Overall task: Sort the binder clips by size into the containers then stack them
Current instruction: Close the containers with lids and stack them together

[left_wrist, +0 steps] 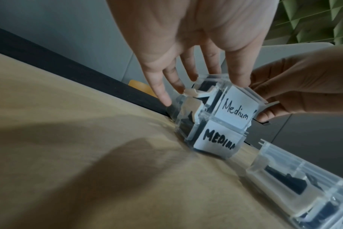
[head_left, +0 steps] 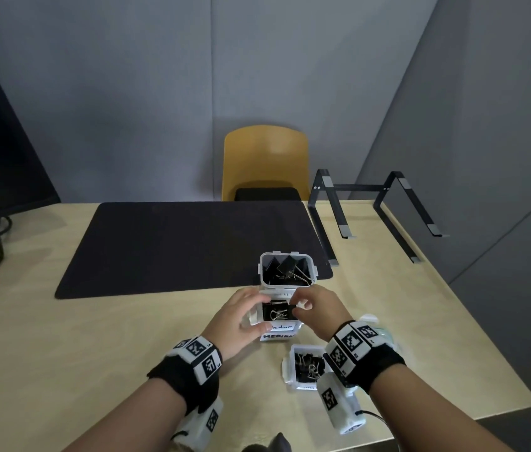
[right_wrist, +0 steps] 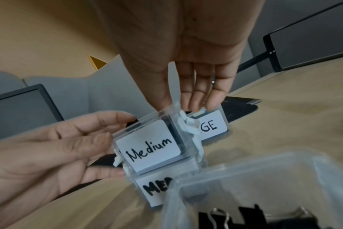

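Gripping opposite sides of the upper "Medium" box [head_left: 276,316], the left hand [head_left: 237,321] and right hand [head_left: 318,309] hold it atop the lower "MEDIUM" box [left_wrist: 215,142] on the surface [head_left: 94,337], clips [head_left: 275,313] inside.

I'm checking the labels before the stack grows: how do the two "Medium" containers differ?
The upper Medium container has a thin handwritten label in mixed case; the lower Medium container has thick block capitals. The upper one sits on top, gripped by the left hand and right hand; the lower one rests on the table, untouched. Both are clear plastic boxes with white labels.
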A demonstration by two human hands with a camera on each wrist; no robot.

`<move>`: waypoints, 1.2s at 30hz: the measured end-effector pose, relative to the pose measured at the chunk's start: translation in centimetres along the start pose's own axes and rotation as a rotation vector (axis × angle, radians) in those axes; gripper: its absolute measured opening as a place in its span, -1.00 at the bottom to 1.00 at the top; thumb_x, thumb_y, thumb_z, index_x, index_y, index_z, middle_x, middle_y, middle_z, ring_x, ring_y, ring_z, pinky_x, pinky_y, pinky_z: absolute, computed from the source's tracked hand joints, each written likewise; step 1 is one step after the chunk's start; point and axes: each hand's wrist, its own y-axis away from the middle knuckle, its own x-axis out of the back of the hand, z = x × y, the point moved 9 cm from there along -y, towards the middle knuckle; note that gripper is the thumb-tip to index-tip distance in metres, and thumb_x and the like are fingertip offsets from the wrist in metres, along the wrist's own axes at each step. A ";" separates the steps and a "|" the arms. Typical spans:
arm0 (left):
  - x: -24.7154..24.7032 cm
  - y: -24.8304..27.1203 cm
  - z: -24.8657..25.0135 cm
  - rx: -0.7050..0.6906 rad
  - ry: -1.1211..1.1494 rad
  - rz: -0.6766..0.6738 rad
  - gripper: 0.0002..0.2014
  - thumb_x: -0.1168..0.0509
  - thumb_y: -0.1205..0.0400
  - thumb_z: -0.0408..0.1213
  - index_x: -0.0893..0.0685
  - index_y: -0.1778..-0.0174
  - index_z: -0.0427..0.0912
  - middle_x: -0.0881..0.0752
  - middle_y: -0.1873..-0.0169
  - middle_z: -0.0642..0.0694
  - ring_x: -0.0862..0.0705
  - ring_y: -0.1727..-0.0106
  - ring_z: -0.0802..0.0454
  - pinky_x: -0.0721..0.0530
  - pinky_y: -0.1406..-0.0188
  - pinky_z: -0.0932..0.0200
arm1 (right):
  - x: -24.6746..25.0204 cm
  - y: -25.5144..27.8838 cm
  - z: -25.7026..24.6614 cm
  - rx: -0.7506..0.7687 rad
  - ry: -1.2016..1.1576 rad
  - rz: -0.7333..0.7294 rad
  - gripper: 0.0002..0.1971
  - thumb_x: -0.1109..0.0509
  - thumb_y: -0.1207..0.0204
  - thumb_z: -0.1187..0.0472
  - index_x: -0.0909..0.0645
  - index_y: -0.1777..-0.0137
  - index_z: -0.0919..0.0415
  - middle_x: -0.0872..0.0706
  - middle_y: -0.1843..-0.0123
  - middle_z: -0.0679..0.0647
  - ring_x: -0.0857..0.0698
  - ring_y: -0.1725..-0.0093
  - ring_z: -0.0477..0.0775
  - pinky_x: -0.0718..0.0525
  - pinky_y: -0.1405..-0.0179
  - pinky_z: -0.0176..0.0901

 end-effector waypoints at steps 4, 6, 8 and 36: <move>0.2 -0.1 -0.1 0.012 0.011 -0.012 -0.62 -0.42 -0.52 -0.06 -0.56 -0.26 0.20 -0.40 -0.39 0.19 -0.46 -0.38 0.24 -0.47 -0.39 0.18 | -0.3 -0.9 -0.5 0.006 0.065 -0.048 -0.86 -0.37 -0.46 0.26 -0.64 -0.01 0.15 -0.65 -0.09 0.11 -0.63 -0.06 0.10 -0.52 0.05 -0.19; 0.2 -0.3 -0.1 0.016 0.012 -0.022 -0.62 -0.43 -0.51 -0.05 -0.57 -0.24 0.19 -0.41 -0.36 0.20 -0.46 -0.37 0.26 -0.47 -0.36 0.21 | -0.4 -1.2 -0.6 0.010 0.076 -0.069 -0.86 -0.38 -0.45 0.27 -0.63 -0.01 0.16 -0.66 -0.10 0.13 -0.63 -0.07 0.12 -0.53 0.04 -0.16; 0.1 -0.3 -0.2 0.020 0.021 -0.034 -0.63 -0.43 -0.51 -0.06 -0.57 -0.24 0.17 -0.42 -0.32 0.22 -0.47 -0.36 0.27 -0.46 -0.32 0.27 | -0.4 -1.3 -0.6 0.008 0.083 -0.084 -0.87 -0.38 -0.45 0.26 -0.62 0.02 0.15 -0.66 -0.09 0.13 -0.64 -0.06 0.12 -0.54 0.05 -0.15; -0.2 -0.1 -0.5 0.094 0.141 -0.041 -0.56 -0.42 -0.53 -0.12 -0.48 -0.27 0.33 -0.44 -0.33 0.28 -0.46 -0.32 0.35 -0.50 -0.18 0.36 | -3.5 5.8 2.9 0.091 0.287 -0.468 -0.29 -0.58 -0.30 0.10 -0.34 -0.42 0.05 -0.52 -0.35 0.01 -0.50 -0.29 -0.01 -0.48 -0.30 -0.21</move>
